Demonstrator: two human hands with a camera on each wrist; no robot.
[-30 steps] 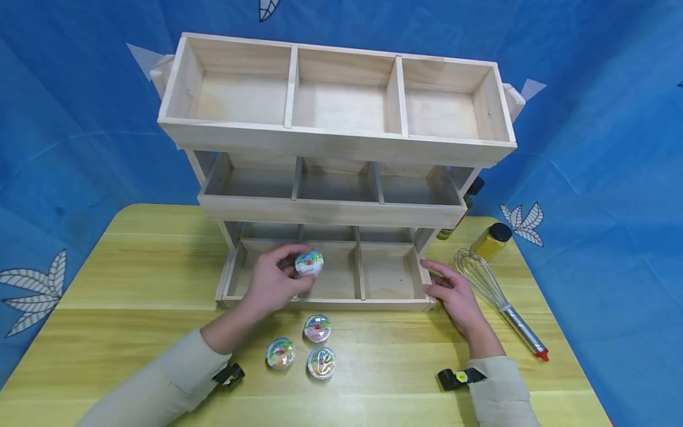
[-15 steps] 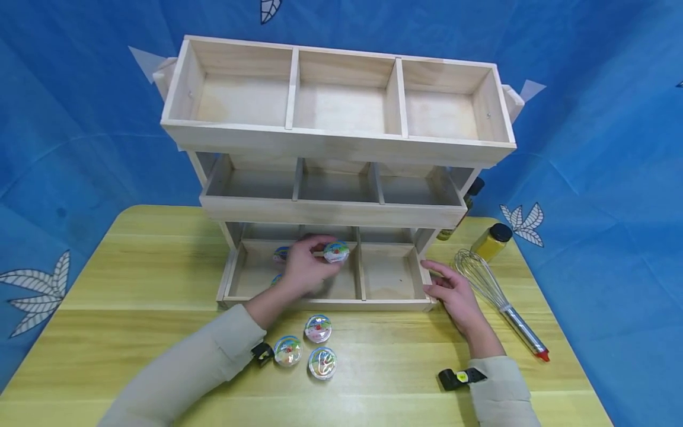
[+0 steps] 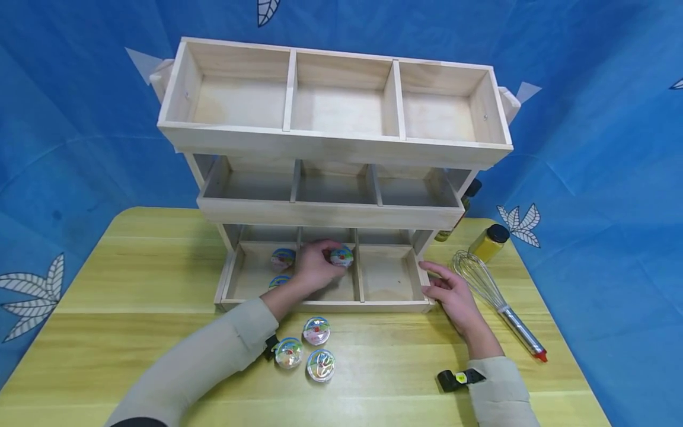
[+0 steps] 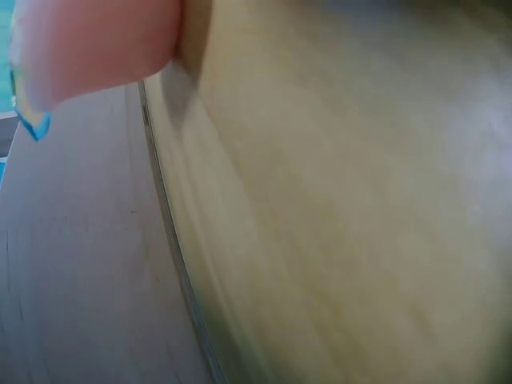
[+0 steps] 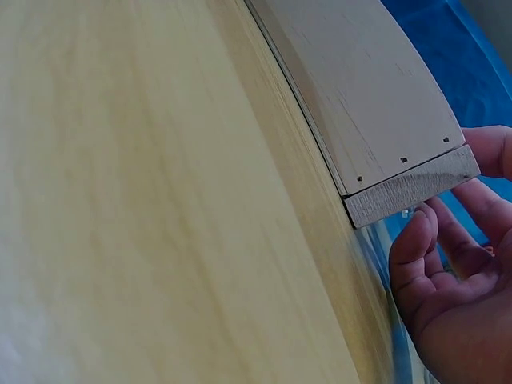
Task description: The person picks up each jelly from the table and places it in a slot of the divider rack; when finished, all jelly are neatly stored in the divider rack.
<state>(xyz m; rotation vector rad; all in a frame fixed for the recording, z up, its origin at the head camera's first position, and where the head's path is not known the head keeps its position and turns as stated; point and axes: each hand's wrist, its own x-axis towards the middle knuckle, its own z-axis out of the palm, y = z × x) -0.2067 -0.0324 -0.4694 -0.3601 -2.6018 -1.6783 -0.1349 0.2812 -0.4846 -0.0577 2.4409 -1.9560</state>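
My left hand [image 3: 316, 265] grips a small jelly cup [image 3: 342, 257] with a printed lid, low over the middle compartment of the wooden rack's [image 3: 325, 306] bottom tier. In the left wrist view, a finger [image 4: 104, 48] and a sliver of the printed lid [image 4: 34, 120] show above the front board. Two more cups [image 3: 283, 258] sit in the bottom left compartment, the nearer partly hidden by my arm. Three jelly cups [image 3: 321, 365] stand on the table before the rack. My right hand [image 3: 453, 296] holds the bottom tier's right end, index finger at its rim.
The rack's top tier [image 3: 336, 142] and middle tier [image 3: 331, 212] overhang the bottom one. Right of it, a wire whisk [image 3: 498, 302] lies beside a yellow jar with a black lid [image 3: 490, 243]. A dark-capped bottle [image 3: 465, 201] stands partly behind the rack.
My left hand has carried the jelly cup rightward, from over the left compartment to the middle one. The front left cup on the table has shifted slightly right. My right hand keeps its place.
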